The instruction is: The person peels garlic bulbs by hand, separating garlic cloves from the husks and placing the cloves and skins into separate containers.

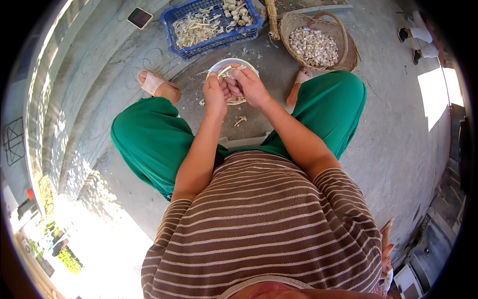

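Both my hands are close together over a white bowl (250, 67) with a yellowish edge, on the ground between my feet. My left hand (216, 89) has its fingers bent inward, and my right hand (249, 85) is curled beside it. Between the fingertips are pale dry pieces (226, 71) that look like garlic stems or skins; both hands pinch at them. The bowl's inside is mostly hidden by the hands. A small dry scrap (240, 121) lies on the ground nearer to me.
Beyond the bowl stand a blue plastic crate (211, 41) with pale stems and garlic bulbs, and a wicker basket (351, 52) of garlic cloves. A tablet-like device (140, 18) lies at upper left. Another person's shoes and legs (422, 37) show at upper right.
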`<state>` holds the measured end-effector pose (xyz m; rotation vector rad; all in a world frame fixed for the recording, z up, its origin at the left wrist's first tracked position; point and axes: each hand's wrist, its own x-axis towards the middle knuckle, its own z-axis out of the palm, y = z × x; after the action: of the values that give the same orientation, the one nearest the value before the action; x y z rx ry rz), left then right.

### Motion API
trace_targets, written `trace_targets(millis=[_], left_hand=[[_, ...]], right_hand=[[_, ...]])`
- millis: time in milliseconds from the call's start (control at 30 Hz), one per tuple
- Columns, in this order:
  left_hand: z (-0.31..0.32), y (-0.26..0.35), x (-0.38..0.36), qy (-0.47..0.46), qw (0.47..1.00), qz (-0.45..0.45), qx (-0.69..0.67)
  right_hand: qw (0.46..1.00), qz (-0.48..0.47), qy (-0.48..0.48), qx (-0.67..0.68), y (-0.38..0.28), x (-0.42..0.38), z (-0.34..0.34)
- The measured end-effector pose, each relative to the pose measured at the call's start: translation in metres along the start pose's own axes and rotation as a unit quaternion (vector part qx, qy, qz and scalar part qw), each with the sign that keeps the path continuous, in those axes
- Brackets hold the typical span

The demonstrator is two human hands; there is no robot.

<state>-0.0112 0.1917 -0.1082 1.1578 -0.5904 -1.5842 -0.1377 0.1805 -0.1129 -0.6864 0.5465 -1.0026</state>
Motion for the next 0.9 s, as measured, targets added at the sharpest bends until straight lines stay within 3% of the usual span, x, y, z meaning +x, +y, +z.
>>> trace_targets(millis=[33, 133, 200, 233, 300, 333, 400, 500, 633, 767, 833, 900], left_hand=[[-0.010, -0.005, 0.006, 0.000, 1.000, 0.000, -0.001], [-0.025, -0.016, 0.020, -0.028, 0.996, -0.009, -0.083], [-0.024, -0.028, 0.027, 0.094, 0.969, 0.051, 0.221], [-0.034, -0.042, 0.037, 0.095, 0.969, 0.051, 0.220], [-0.049, -0.065, 0.053, 0.131, 0.894, 0.243, 0.354], [-0.038, -0.051, 0.044, 0.130, 0.894, 0.242, 0.354], [-0.002, -0.006, 0.012, 0.060, 0.988, 0.079, 0.120], [0.005, -0.010, 0.011, -0.020, 0.987, 0.099, 0.126], [-0.003, -0.014, 0.013, -0.006, 0.983, 0.097, 0.155], [-0.006, -0.011, 0.014, -0.026, 0.984, 0.105, 0.139], [-0.009, -0.012, 0.015, -0.035, 0.985, 0.100, 0.136], [-0.010, -0.012, 0.015, -0.035, 0.998, 0.052, 0.019]], right_hand=[[0.998, 0.009, 0.011, 0.058, -0.002, 0.000, 0.003], [0.996, 0.012, 0.045, 0.070, -0.004, 0.002, 0.003], [0.997, 0.010, 0.049, 0.057, 0.000, 0.004, -0.004], [0.997, 0.008, 0.054, 0.045, 0.002, 0.005, -0.006], [0.996, -0.004, 0.084, 0.025, 0.006, 0.007, -0.009], [0.993, -0.015, 0.115, 0.004, 0.008, 0.008, -0.010], [0.992, -0.033, 0.120, -0.021, 0.013, 0.009, -0.017], [0.983, -0.083, 0.138, -0.087, 0.016, 0.012, -0.017], [0.934, -0.190, 0.171, -0.248, 0.011, 0.012, -0.015], [0.945, -0.146, 0.169, -0.239, 0.001, 0.009, -0.014], [0.977, -0.045, 0.168, -0.120, -0.001, 0.008, -0.016], [0.981, -0.027, 0.179, -0.065, -0.001, 0.010, -0.017]])
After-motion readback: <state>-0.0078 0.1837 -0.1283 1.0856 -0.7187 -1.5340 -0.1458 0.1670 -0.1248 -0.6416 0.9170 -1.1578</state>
